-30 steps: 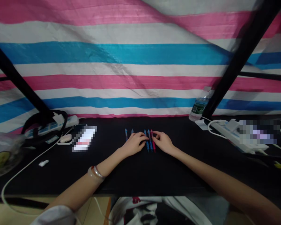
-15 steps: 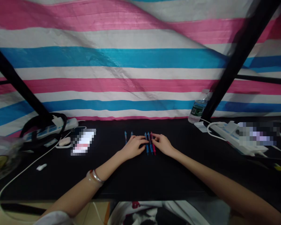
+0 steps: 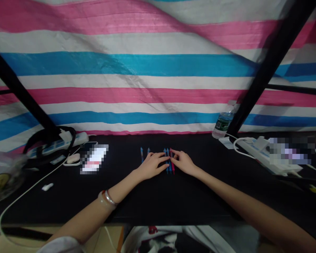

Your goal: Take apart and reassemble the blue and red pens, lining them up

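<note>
Two blue pens [image 3: 167, 168] lie side by side with a pink pen [image 3: 173, 167] at their right, close together on the black desk [image 3: 158, 200]. My left hand [image 3: 153, 165] is open, its fingers stretched out over the blue pens and its thumb apart, lower down. My right hand [image 3: 183, 162] has bent fingers closed at the upper part of the pink pen. Beyond my left hand, two more blue pens stick out, a left one [image 3: 141, 154] and another [image 3: 148, 151]; my hand hides their lower parts.
At the left lie a phone [image 3: 96, 158], a white earbud [image 3: 47, 187], a power strip [image 3: 80, 137] and a clear bag [image 3: 5, 175]. A water bottle [image 3: 223, 123] and another power strip [image 3: 271, 154] are at the right. Striped sheeting [image 3: 147, 65] hangs behind.
My left fingers have moved slightly right, farther over the blue pens. The blue pens now sit a little closer to the pink pen. My right hand has hardly moved.
</note>
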The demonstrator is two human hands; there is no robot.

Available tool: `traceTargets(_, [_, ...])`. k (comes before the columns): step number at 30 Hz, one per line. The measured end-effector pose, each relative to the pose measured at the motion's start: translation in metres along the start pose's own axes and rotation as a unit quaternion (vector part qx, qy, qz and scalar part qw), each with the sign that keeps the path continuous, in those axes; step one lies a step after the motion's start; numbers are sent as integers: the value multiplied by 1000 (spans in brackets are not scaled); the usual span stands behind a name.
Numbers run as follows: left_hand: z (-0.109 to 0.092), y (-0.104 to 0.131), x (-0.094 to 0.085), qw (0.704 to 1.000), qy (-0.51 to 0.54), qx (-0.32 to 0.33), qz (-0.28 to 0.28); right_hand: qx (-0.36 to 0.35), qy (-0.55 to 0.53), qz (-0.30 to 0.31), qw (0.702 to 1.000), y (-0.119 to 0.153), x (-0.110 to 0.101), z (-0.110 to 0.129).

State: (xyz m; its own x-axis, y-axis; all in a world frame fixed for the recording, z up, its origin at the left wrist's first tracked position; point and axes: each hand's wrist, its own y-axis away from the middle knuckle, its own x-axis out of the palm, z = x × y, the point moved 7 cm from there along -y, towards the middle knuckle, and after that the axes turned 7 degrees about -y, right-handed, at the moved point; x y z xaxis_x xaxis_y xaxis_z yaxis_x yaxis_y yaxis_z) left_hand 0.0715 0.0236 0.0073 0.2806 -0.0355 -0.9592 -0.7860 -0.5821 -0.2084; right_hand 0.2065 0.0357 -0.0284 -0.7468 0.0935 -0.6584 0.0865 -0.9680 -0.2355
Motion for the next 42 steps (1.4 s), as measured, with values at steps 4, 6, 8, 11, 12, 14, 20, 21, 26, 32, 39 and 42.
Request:
traceTargets(4, [1, 0, 1, 1000, 4, -1, -3, -4, 15, 10, 1000, 1, 0, 3])
traceTargets(6, [2, -1, 1, 1000, 3, -3, -5, -5, 16, 13, 1000, 1, 1, 3])
traceTargets(8, [2, -1, 1, 1000, 1, -4, -3, -6, 18, 16, 1000, 0, 1, 3])
traceTargets(11, [2, -1, 0, 1000, -2, -4, -5, -5, 19, 19, 1000, 0, 1, 3])
traceTargets(12, [2, -1, 0, 1000, -3, -3, -7, -5, 19, 19, 1000, 1, 1, 4])
traceTargets(14, [1, -1, -1, 1000, -4, -1, -10, -6, 20, 20, 1000, 1, 0, 4])
traceTargets(20, [2, -1, 0, 1000, -2, 3, -16, -2, 12, 16, 1000, 1, 0, 3])
traceTargets(21, [2, -1, 0, 1000, -4, 4, -17, -2, 12, 17, 1000, 1, 0, 3])
traceTargets(26, [0, 0, -5, 999, -29, -8, -44, 3, -8, 0, 1000, -2, 2, -3])
traceTargets(32, [28, 6, -27, 965, -123, -186, -136, 21, -71, -24, 997, -3, 2, -10])
traceTargets(39, [56, 14, -21, 926, -199, -314, -64, 22, -97, -34, 994, -3, 3, -15])
traceTargets(42, [58, 14, -17, 925, -204, -317, -48, 21, -105, -38, 994, -3, 3, -15])
